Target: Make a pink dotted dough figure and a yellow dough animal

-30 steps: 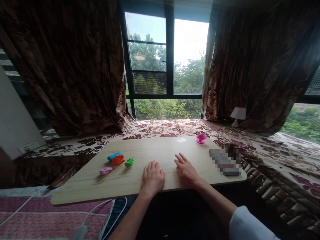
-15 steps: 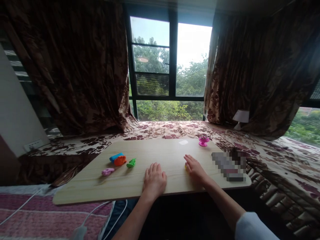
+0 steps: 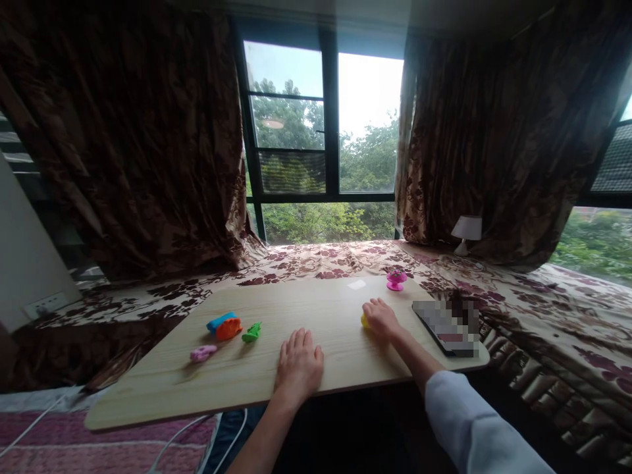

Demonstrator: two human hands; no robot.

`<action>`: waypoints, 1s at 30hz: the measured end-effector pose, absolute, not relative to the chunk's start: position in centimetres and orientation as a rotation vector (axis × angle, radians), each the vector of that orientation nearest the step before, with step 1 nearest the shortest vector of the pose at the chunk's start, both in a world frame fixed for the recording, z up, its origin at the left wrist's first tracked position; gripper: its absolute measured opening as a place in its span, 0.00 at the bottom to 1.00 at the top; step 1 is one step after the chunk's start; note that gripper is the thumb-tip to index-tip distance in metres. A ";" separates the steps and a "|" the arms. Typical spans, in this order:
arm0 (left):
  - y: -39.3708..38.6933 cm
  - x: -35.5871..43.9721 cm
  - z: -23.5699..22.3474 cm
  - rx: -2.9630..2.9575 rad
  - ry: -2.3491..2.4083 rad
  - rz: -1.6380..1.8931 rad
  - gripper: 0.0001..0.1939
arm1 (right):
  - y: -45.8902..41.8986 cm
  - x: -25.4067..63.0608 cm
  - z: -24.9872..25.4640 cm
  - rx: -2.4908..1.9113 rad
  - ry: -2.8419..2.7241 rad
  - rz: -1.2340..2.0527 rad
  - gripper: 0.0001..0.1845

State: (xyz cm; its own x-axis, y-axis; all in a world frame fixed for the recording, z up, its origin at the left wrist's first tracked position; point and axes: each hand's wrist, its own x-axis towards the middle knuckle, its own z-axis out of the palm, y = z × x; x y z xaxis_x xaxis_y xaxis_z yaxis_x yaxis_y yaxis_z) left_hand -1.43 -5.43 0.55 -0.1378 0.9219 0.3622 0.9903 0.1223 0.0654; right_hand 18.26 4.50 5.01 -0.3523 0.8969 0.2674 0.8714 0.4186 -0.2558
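Note:
My left hand [image 3: 299, 363] lies flat on the pale wooden tabletop [image 3: 316, 303], near its front edge, fingers stretched out and holding nothing. Further right, my right hand [image 3: 382, 319] is curled over a small yellow object [image 3: 365, 320]. Only the left side of that object shows; the fingers hide the rest, so its kind is unclear. To the left of my left hand sit a green figure [image 3: 252, 332], an orange lump [image 3: 228, 327], a blue piece [image 3: 217, 322] behind it and a pink-purple piece [image 3: 203, 353], all small and toy-like.
A bright pink footed toy [image 3: 395, 280] stands at the table's far right. A dark flat item [image 3: 444, 329], partly blurred out, lies at the right edge. Behind are a floral-covered ledge [image 3: 326, 260], a small white lamp [image 3: 467, 229] and a window with curtains.
My right hand's fingers, stretched out before, have curled around the yellow object. My left hand stays flat on the table. The whole view has shifted slightly.

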 end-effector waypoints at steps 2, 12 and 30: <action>-5.4 -1.4 0.5 -1.886 -2.173 -0.429 0.26 | 2.9 19.5 4.0 -1.446 -2.335 0.063 0.16; -5.2 -1.2 0.4 -1.908 -2.158 -0.389 0.26 | 0.5 11.9 2.3 -1.269 -2.364 -0.061 0.18; -5.5 -1.2 0.4 -1.903 -2.172 -0.432 0.26 | -2.6 14.8 1.8 -1.223 -2.441 0.018 0.22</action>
State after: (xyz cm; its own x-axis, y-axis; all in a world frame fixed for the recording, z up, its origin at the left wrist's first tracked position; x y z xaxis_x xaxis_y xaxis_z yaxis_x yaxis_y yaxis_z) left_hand -1.23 -5.50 0.39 -0.1364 0.9252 0.3540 0.9903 0.1176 0.0742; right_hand 14.84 -2.64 1.81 -0.5319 0.7701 0.3521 0.7650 0.6153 -0.1902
